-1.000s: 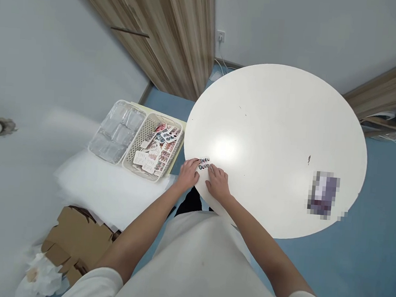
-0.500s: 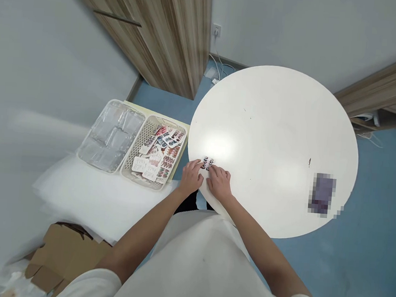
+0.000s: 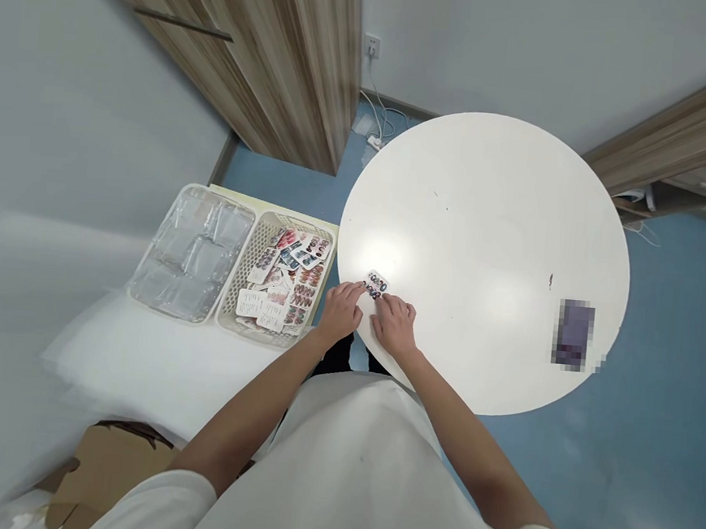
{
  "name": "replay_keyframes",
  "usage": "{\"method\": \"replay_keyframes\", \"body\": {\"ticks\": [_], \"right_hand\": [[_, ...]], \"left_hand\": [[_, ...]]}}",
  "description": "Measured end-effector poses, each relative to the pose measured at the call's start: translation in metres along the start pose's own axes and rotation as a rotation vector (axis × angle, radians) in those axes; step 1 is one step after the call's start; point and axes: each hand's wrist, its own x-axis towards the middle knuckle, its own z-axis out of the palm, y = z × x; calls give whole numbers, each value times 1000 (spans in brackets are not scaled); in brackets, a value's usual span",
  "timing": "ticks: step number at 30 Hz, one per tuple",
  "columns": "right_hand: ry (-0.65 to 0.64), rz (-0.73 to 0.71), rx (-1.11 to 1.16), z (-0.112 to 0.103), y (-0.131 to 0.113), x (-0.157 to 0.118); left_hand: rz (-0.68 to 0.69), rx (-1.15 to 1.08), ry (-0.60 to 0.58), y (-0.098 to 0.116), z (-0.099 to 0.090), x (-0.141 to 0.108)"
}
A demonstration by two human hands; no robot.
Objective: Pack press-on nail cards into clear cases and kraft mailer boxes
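A small card of press-on nails (image 3: 377, 282), with dark patterned nails in two rows, lies at the near left edge of the round white table (image 3: 486, 202). At its left end, my left hand (image 3: 341, 309) has its fingers bent together, fingertips gripping the card's edge. My right hand (image 3: 396, 323) pinches the lower right edge, its fingertips just below the nails. Both thumbs point inward, and the fingers cover part of the card's near side.
Left of the table stands a perforated basket (image 3: 221, 319) of assorted nail cards (image 3: 273, 311). Beside it, a white tray (image 3: 133, 286) holds clear plastic packets (image 3: 192, 252). A blurred purple item (image 3: 573, 334) lies on the table's right. Cardboard (image 3: 104, 473) sits at lower left.
The nail card has turned, its rows now running more sideways, and more of it shows between my fingers. My hands stay almost in place; the view has shifted slightly.
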Motion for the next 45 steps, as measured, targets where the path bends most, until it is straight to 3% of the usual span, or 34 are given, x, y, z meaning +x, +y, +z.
{"method": "replay_keyframes", "body": {"ticks": [9,12,15,20,27,33,35,39,45], "right_hand": [[51,88,-48,4,1,17],[79,124,-37,4,-1,16],[71,101,2,4,-5,9],[35,55,14,4,-13,1],[7,3,38,6,-19,5],[54,54,12,3,-6,20],[55,45,-2,0,-2,23],[59,43,-18,-2,-1,18],[38,-29,-38,5,-8,4]], "left_hand": [[-21,-51,-29,2,6,-15],[-2,-91,52,-1,3,-10],[-11,-84,116,-5,-4,0],[-25,-36,66,-10,-8,8],[-4,-42,26,-10,-3,0],[61,-50,-41,2,7,-14],[74,-59,-8,2,6,-11],[76,-17,86,-8,-1,-1],[36,122,28,-13,-1,-5]]}}
